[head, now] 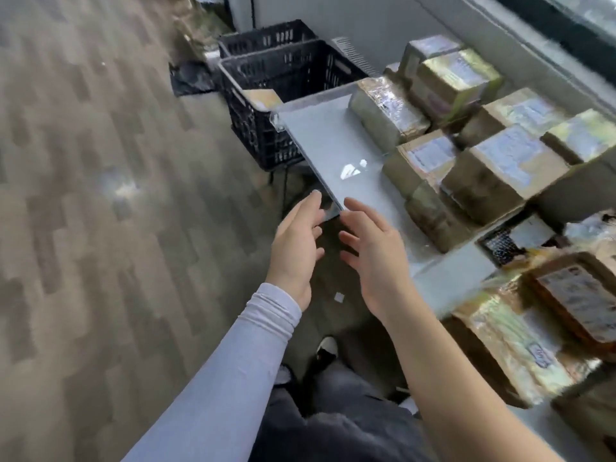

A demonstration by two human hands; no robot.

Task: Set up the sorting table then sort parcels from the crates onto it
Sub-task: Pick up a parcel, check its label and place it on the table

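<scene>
While both hands (pixel 296 241) seem empty, parcels (pixel 493 171) lie beyond their grip.

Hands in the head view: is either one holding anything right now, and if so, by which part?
Nothing is held. The left hand and right hand are both open, fingers spread, near the table edge.

Whole frame motion-blurred. White labels on taped brown cardboard parcels (pixel 500 168) unreadable. Right-side parcels cut by frame edge. Rear black slatted plastic crate (pixel 266 36) mostly hidden behind front black slatted plastic crate (pixel 286 78). Both forearms cut at bottom edge.
</scene>
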